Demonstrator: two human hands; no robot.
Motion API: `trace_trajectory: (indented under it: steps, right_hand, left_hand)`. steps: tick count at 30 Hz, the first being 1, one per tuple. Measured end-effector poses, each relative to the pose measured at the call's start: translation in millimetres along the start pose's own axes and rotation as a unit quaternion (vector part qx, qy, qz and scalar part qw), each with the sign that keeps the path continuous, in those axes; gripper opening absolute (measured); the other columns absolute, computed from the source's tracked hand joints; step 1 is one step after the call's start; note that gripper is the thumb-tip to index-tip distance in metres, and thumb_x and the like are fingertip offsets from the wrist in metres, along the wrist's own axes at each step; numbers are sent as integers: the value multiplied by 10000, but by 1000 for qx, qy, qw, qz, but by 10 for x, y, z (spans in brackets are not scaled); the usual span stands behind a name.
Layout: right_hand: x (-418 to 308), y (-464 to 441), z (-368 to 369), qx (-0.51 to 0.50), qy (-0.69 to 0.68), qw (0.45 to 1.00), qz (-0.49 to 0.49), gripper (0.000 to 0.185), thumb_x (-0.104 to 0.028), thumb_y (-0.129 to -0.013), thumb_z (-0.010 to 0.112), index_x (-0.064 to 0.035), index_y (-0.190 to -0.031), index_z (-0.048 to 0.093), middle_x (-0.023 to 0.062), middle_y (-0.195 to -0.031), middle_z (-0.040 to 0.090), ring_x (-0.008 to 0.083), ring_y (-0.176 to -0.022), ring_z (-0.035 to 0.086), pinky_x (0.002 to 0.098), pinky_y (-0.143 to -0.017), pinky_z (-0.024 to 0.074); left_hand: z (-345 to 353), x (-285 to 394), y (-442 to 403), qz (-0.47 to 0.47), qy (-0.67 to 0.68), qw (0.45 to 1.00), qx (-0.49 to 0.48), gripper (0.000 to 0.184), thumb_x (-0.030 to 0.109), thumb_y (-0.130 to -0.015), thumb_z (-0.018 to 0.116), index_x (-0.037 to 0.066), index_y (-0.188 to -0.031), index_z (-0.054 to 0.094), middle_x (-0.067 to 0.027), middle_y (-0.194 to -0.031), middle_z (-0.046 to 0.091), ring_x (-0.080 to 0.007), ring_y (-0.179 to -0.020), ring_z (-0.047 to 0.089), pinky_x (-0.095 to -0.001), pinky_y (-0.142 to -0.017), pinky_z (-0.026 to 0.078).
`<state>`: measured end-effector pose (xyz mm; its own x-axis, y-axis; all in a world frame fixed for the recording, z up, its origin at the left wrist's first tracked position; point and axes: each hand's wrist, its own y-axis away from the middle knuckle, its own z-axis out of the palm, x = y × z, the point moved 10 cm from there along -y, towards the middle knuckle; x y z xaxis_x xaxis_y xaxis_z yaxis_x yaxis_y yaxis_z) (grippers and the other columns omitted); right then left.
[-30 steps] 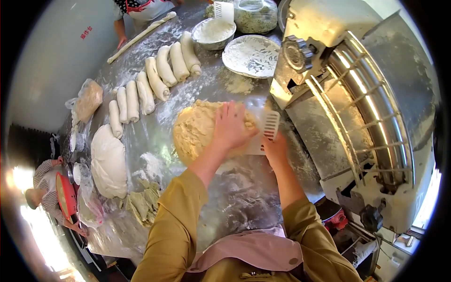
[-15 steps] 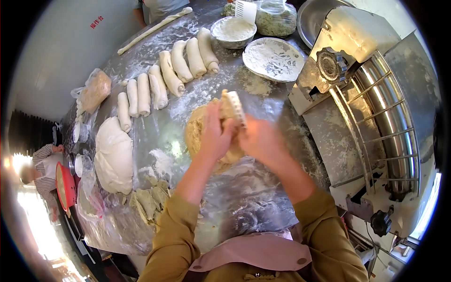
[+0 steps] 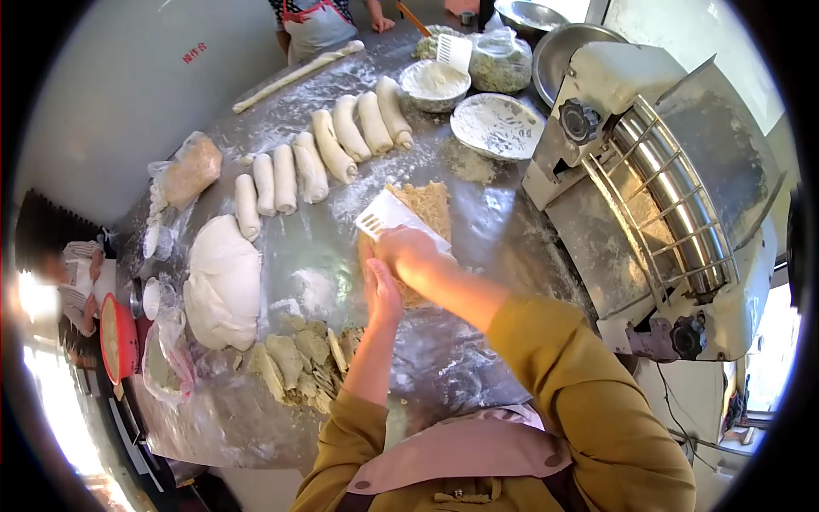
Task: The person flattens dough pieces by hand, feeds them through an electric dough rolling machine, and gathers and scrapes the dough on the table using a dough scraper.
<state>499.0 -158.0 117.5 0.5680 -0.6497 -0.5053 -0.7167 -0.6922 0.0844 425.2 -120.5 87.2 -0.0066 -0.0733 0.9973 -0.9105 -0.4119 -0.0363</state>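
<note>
At clock centre, on the floury metal table (image 3: pixel 213 427), sits the rough yellowish dough (image 3: pixel 429 203); 12 is straight away from me. Right hand (image 3: pixel 409 249) comes in from 4, closed around a slotted white plastic scraper (image 3: pixel 399 213). Scraper lies slantwise over the dough, slots toward 10, far end toward 4. Can't tell if its edge is cutting in. Left hand (image 3: pixel 383 290) is at the dough's 7 o'clock side, just below the right, its fingertips partly hidden. Can't tell how far open it is or if it grips any dough.

Around that: row of eight white dough rolls (image 3: pixel 331 152) at 10, long dough rope (image 3: pixel 299 75) beyond at 11. Large smooth white dough slab (image 3: pixel 223 282) between 8 and 9. Greenish dough scraps (image 3: pixel 299 363) piled at 7, loose flour (image 3: pixel 316 293) at 8. Flour bowl (image 3: pixel 432 92) at 12, second slotted scraper (image 3: pixel 455 53) standing in it. Round flour-dusted tray (image 3: pixel 497 126) at 1, tied bag of chopped greens (image 3: pixel 501 64) behind it. Roller machine (image 3: pixel 674 200) with guard bars fills 3. Aproned co-worker (image 3: pixel 317 30) at far 11; red basin (image 3: pixel 118 337) at far 8.
</note>
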Motion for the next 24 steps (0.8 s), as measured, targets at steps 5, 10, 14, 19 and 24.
trace_trajectory:
  steps: [5,10,14,19,24]
  right_hand:
    - [544,407,-1005,89,-76,988,96,302,-67,-770,577,-22,-1068,594,224,-855,655,383,-762,649,456,-685,522]
    - [838,873,-1076,166,18,984,57,113,-54,-779,572,8,-873,573,193,-690,628,373,-692,641,458,-630,507]
    - [894,1413,-483,172,-11,974,146,237,-98,-833,520,21,-1038,526,224,-755,625,410,-720,624,499,-649,490]
    - [715,1393,197,102,-153,969,165,291,-110,-854,480,68,-1084,476,264,-839,619,439,-743,612,521,-679,482]
    - [274,990,632,-13,-185,963,196,441,-72,-782,509,137,-1156,401,325,-857,615,446,-778,637,494,-699,517]
  left_hand:
    - [-137,-16,236,-22,-218,974,66,757,470,-937,464,14,-1470,179,-247,-1518,142,-378,-1419,119,-454,-1144,146]
    - [328,378,202,47,-476,878,33,832,468,-832,623,66,-1462,259,-236,-1528,127,-426,-1410,109,-565,-1120,98]
    - [547,322,-152,94,-535,839,19,801,495,-830,600,110,-1462,294,-208,-1535,142,-401,-1415,122,-555,-1124,107]
    - [481,190,-496,127,-573,809,-32,691,466,-851,573,123,-1422,391,-176,-1516,239,-390,-1404,175,-497,-1140,139]
    - [258,-90,-644,136,-520,840,-69,555,364,-876,584,155,-1376,464,-144,-1497,299,-386,-1388,216,-432,-1135,204]
